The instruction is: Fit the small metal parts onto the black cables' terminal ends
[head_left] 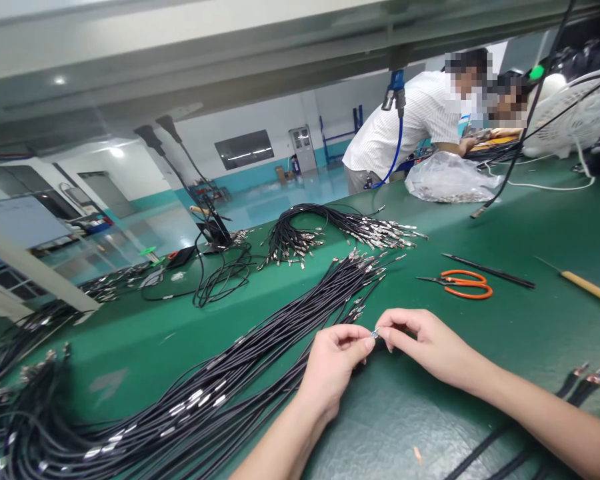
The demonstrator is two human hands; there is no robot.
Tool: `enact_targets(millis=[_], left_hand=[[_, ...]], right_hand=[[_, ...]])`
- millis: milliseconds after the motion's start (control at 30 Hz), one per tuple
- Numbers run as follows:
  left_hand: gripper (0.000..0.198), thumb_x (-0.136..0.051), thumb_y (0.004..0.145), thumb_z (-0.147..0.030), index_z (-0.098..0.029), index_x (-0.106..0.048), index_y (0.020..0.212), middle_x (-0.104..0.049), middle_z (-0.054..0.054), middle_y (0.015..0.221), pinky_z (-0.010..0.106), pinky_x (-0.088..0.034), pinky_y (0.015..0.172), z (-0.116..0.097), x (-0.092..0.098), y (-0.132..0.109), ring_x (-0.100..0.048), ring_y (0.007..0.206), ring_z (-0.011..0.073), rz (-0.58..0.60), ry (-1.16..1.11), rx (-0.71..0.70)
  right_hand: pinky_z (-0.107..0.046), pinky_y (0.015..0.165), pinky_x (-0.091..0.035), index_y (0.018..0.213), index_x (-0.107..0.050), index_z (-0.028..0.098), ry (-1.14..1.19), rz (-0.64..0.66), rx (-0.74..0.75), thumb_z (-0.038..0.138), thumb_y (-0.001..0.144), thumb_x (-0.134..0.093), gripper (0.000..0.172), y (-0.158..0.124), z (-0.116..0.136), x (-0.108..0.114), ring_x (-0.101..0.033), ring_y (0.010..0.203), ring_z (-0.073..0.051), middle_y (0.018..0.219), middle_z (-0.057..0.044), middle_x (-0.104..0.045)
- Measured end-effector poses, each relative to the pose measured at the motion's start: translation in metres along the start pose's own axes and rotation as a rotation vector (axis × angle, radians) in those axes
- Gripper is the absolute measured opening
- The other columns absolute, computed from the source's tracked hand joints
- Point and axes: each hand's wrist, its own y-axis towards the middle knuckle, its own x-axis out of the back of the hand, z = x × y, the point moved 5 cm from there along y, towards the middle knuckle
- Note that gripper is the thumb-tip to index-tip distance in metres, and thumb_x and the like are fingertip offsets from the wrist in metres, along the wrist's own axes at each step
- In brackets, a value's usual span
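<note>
A small silvery metal connector (375, 334) sits between the fingertips of both hands, above the green table. My left hand (333, 363) pinches it from the left, thumb against forefinger. From the right, my right hand (423, 343) also closes thumb and fingers on it. Whether a cable runs from the connector is hidden by my left fingers. Just behind and left of my left hand lies a long bundle of black cables (280, 333) with metal ends. Beyond my right hand rest orange-handled scissors (467, 285) with narrow blades.
Black tweezers (490, 270) and a wooden-handled pick (587, 287) lie at the right. Another cable bundle (320, 217) curves behind. Cables with exposed copper (577, 387) lie near my right forearm. A plastic bag (447, 179), a fan (573, 110) and co-workers are farther back. A black cable (510, 167) hangs down.
</note>
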Motion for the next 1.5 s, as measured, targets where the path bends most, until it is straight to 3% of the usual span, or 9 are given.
enact_targets(millis=[767,1067,1500], left_hand=[[0.013,-0.065,0.063,-0.022,-0.010,-0.061,0.063,-0.047,0.000,0.053,0.023,-0.022,0.050,0.007,0.001,0.003,-0.034,0.049,0.0075,0.042,-0.081,0.074],[0.018,-0.067,0.066,-0.026,-0.010,-0.061,0.070,-0.048,0.001,0.056,0.021,-0.023,0.050,0.010,0.003,0.005,-0.037,0.050,0.0076,0.133,-0.121,0.061],[0.017,-0.064,0.068,-0.025,-0.009,-0.061,0.073,-0.048,0.001,0.057,0.022,-0.024,0.051,0.009,0.004,0.004,-0.037,0.052,0.0081,0.124,-0.076,0.054]], right_hand=[[-0.022,0.058,-0.036,0.066,-0.052,0.017,0.055,0.009,0.012,0.021,0.083,-0.043,0.020,0.001,-0.001,-0.004,-0.047,0.060,-0.012,0.061,0.002,-0.051],[-0.021,0.055,-0.034,0.063,-0.051,0.017,0.074,0.006,-0.030,0.021,0.081,-0.044,0.020,0.001,-0.004,-0.003,-0.045,0.057,-0.012,0.058,0.003,-0.051],[-0.022,0.059,-0.035,0.067,-0.053,0.017,0.040,0.022,0.008,0.021,0.084,-0.043,0.020,0.001,-0.002,-0.003,-0.047,0.061,-0.012,0.062,0.002,-0.051]])
